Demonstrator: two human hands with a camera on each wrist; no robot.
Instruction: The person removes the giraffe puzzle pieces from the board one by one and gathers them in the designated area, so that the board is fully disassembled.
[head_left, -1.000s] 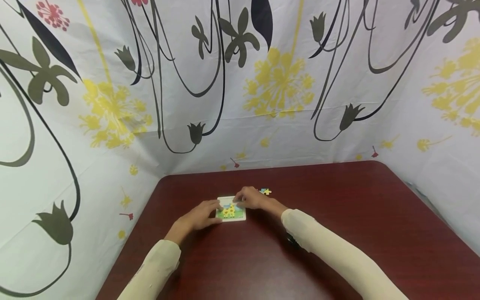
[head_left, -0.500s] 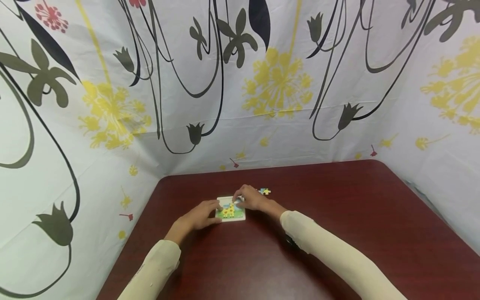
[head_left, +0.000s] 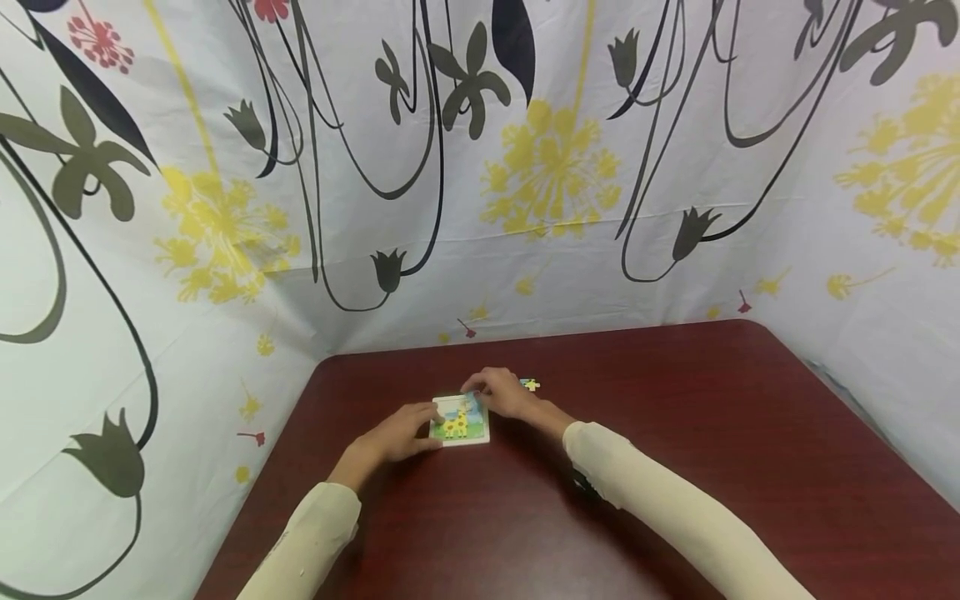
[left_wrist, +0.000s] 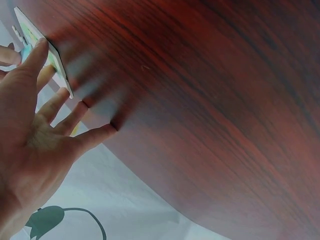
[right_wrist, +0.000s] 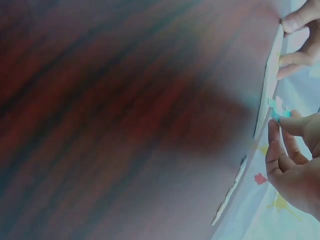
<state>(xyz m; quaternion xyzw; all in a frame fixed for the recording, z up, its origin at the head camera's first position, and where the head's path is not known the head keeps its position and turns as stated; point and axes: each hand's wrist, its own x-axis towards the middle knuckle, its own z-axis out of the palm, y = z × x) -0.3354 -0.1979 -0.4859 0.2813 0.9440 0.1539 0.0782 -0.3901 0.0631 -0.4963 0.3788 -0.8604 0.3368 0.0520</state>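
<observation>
The board [head_left: 448, 404] lies flat on the dark red counter [head_left: 675, 417], well in from the cloth [head_left: 487, 308] behind. A yellow giraffe [head_left: 456, 427] on green shows on its near part; a pale area shows at its far left.

The left hand [head_left: 402, 431] rests at the board's left side, its fingers straight and spread apart, a couple touching the edge and the others reaching past it over the counter.

The right hand [head_left: 504, 392] is above the board's far right corner, its thumb and fingers clamped on a small blue piece [right_wrist: 281, 114]. Whether the piece touches the board is hard to tell.

Just beyond the right hand, loose pieces [head_left: 531, 384] lie on the counter, partly hidden by it. Both arms wear cream sleeves [head_left: 652, 479]. The cloth has grey and yellow flowers.
</observation>
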